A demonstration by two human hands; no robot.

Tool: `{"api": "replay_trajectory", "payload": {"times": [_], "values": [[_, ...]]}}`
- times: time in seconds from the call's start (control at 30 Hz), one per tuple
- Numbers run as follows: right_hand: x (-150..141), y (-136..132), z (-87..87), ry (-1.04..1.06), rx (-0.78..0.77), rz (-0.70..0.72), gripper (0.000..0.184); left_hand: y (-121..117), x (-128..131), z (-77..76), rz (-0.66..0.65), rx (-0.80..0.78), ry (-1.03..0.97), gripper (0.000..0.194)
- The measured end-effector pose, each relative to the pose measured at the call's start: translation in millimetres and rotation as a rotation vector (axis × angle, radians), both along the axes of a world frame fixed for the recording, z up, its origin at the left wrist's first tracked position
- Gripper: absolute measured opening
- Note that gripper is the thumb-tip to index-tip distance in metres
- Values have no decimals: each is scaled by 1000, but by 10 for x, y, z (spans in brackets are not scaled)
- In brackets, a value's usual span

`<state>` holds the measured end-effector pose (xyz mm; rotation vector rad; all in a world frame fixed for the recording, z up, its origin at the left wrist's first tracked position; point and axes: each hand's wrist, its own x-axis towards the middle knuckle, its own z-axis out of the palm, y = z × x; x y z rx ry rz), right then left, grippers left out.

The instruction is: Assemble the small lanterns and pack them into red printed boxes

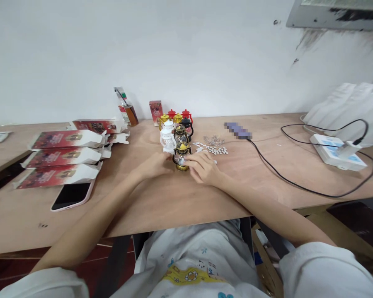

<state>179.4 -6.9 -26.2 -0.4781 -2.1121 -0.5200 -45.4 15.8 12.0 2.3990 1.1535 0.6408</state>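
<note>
A small bronze-coloured toy lantern (182, 167) stands upright on the table at the front of a cluster of lanterns. My left hand (157, 165) has its fingers closed at the lantern's left side, their tips partly hidden. From the right, my right hand (205, 167) pinches at the same lantern's side, where a thin wire handle seems to run. Directly behind are a white lantern (168, 138) and another bronze lantern (180, 134). Gold, red and black lanterns stand farther back. Right of them lie small white discs (219, 150) and a heap of thin wire pieces (214, 140).
Flattened red boxes (62, 157) lie at left, beside a phone (71, 195). A bottle (127, 109) and a small red box (156, 111) stand by the wall. At right, a black cable (276, 176) runs from a blurred device (238, 130) to a power strip (337, 153).
</note>
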Motion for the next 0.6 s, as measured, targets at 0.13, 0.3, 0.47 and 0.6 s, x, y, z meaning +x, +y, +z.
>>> {"api": "replay_trajectory", "payload": {"times": [0.13, 0.3, 0.47, 0.6], "values": [[-14, -33, 41, 195, -65, -150, 21, -111, -215, 299, 70, 153, 97, 42], [-14, -9, 26, 3, -93, -226, 14, -137, -261, 175, 95, 165, 45, 58], [-50, 5, -26, -112, -48, -246, 17, -110, -378, 234, 137, 315, 66, 48], [-50, 14, -43, -169, 40, -238, 20, -160, -840, 714, 394, 510, 159, 43]]}}
